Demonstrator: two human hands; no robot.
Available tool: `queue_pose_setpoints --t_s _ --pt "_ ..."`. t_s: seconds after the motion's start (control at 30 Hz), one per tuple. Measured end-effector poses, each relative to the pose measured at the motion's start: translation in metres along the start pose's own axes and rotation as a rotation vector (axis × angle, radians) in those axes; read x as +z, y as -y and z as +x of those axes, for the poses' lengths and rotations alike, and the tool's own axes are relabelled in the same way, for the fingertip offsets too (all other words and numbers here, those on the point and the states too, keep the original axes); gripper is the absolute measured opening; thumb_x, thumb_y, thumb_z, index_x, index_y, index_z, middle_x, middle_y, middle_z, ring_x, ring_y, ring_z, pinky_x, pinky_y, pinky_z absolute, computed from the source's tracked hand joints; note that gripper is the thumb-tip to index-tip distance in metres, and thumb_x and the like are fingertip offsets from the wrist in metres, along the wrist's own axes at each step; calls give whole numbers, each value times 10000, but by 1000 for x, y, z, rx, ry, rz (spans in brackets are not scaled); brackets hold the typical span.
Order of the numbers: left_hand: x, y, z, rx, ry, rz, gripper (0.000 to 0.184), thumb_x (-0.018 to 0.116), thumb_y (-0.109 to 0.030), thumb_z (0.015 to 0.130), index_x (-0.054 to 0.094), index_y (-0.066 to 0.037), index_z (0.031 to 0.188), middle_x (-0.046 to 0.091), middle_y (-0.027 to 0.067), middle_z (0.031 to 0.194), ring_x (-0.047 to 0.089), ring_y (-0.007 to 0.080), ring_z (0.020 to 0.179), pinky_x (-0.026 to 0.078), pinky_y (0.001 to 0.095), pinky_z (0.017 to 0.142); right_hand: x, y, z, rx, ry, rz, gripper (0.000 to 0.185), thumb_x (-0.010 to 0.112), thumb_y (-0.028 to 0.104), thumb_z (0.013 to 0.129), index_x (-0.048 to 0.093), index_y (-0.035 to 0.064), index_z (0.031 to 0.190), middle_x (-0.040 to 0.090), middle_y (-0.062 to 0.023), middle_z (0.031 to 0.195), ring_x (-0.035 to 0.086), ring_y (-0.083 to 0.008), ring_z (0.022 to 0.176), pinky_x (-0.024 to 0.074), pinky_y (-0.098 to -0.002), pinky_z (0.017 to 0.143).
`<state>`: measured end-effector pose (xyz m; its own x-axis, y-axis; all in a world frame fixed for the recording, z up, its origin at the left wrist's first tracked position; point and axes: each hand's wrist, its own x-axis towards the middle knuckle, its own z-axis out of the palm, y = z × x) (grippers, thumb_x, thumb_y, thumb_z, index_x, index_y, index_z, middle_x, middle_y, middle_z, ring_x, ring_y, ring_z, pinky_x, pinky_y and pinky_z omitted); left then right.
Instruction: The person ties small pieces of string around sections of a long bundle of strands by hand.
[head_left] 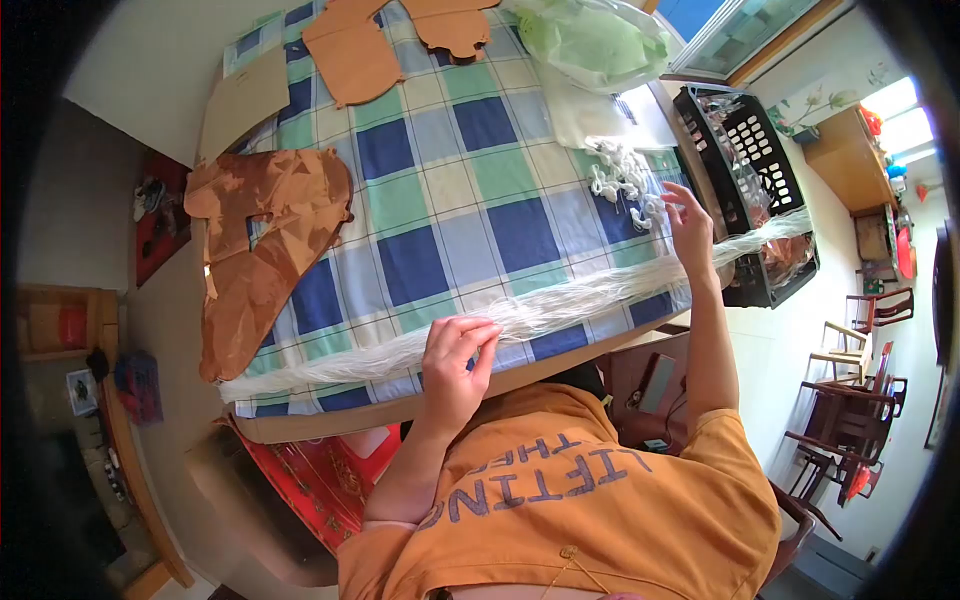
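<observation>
Sheet, brown, crinkled — left of both hands on the cloth-covered counter. Left hand: thumb and fingertips together at white strands, which stretch past both hands; grip unclear. Right hand: fingers loosely curled beside knotted white cord — can't tell if holding any. Black crate right of it.

The blue, green and white checked cloth looks matt and woven. Near the centre, the long bundle of white threads is fine, fibrous and faintly shiny. Toward nine o'clock, the brown, irregular flat sheet is creased and glossy, like foil. At one, the pale green, rounded bag is translucent, wrinkled plastic. Near two, the black rectangular basket is perforated plastic. Toward five, the orange short-sleeved shirt is matt cloth.
</observation>
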<state>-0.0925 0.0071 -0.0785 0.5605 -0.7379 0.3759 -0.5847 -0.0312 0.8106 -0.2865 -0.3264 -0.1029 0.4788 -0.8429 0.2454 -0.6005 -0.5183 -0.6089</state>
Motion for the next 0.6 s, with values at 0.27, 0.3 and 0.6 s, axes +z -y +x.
queue_pose_setpoints --t_s 0.27,0.3,0.6 --pt "-5 16 12 -73 -11 181 99 705 -13 739 668 -56 820 605 63 813 554 263 837 458 357 741 -10 47 -24 -139 -73 19 283 627 -16 825 648 88 1087 639 -49 902 547 -128 678 453 -259 613" --pt "-1 20 14 -72 5 212 96 713 -33 732 662 -65 806 599 60 810 548 261 828 458 360 737 -8 55 -31 -153 -54 53 272 626 -17 825 650 79 1079 637 -49 897 547 -128 678 450 -258 612" --pt "21 34 29 -166 165 246 85 689 -75 748 605 -67 753 586 60 781 551 279 785 444 385 732 24 133 -95 -289 242 306 208 624 -65 800 673 28 980 632 -93 877 603 -206 824 478 -297 735"
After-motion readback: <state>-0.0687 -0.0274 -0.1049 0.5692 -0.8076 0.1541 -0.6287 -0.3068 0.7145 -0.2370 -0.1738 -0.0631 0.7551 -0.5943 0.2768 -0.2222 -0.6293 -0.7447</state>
